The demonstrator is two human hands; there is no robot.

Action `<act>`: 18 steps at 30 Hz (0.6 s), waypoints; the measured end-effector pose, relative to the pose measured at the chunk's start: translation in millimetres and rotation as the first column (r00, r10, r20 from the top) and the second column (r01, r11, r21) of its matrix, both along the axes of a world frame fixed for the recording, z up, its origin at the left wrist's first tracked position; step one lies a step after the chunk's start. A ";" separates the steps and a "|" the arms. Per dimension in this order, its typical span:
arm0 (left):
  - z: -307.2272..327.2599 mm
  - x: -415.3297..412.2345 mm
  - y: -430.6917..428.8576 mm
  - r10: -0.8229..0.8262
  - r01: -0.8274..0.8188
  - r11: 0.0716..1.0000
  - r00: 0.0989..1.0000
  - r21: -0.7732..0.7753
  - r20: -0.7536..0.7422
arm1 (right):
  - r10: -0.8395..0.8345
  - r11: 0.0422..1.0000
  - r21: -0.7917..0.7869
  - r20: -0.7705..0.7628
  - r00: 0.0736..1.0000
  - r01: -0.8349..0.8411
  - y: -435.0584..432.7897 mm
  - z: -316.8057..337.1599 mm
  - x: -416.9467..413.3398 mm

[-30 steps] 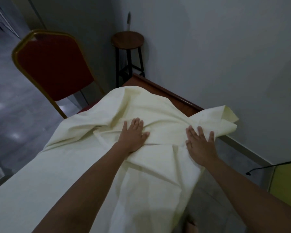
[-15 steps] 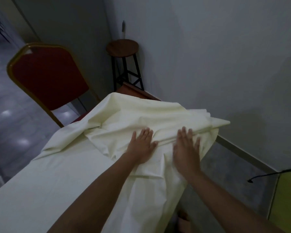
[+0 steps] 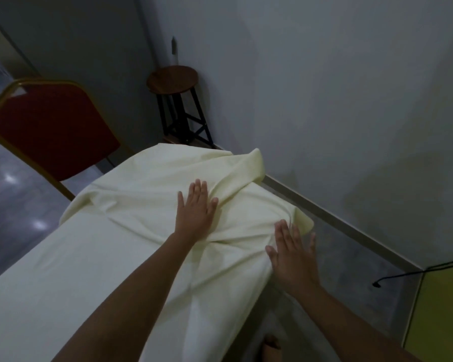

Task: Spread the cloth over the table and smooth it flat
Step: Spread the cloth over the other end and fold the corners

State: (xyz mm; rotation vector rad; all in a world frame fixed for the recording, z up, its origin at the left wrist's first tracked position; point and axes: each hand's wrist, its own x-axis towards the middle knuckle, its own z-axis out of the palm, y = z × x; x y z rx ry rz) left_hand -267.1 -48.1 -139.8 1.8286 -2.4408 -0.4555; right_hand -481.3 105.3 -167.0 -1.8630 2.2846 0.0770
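Cloth (image 3: 89,257), pale cream, covers a long table almost end to end and hangs down over the right side. The near part of the cloth lies smooth. Its far part is bunched in folds, with one flap turned back on itself at the far right corner. Beyond the cloth's far left edge stands a red chair (image 3: 53,131) with a gold frame. Beyond its far end is a round wooden stool (image 3: 173,81).

The left hand (image 3: 195,211) lies flat on the cloth, fingers straight, pressing just beside the bunched folds and holding nothing. The right hand (image 3: 292,254) is at the cloth's right edge, fingers straight and spread, gripping nothing. It is blurred, so whether it touches the cloth cannot be told.

The likely risk is that a hard sweep toward the overhanging side drags the whole cloth off-centre. Pushing the folds toward the far end could also pack them tighter instead of flattening them.

The table is almost wholly hidden under the cloth, so its edges cannot be placed. Dim light hides fine creases. A black cable (image 3: 403,273) to the right of the cloth is cut off by the frame.
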 end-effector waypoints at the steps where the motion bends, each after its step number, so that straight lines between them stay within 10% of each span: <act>1: 0.9 1.4 6.2 0.006 -0.006 1.000 1.000 -0.006 0.016 | -0.037 0.999 0.017 0.013 0.999 0.037 9.0 -2.5 -4.8; 10: -7.4 -6.7 34.6 -0.041 0.027 0.978 0.997 0.205 0.065 | 0.067 0.980 -0.190 0.062 0.996 -0.054 -29.6 26.2 -2.0; 18: -4.8 26.2 6.9 0.083 -0.080 0.983 0.996 0.163 -0.013 | 0.095 0.993 -0.063 0.000 0.995 -0.095 -87.2 3.2 3.4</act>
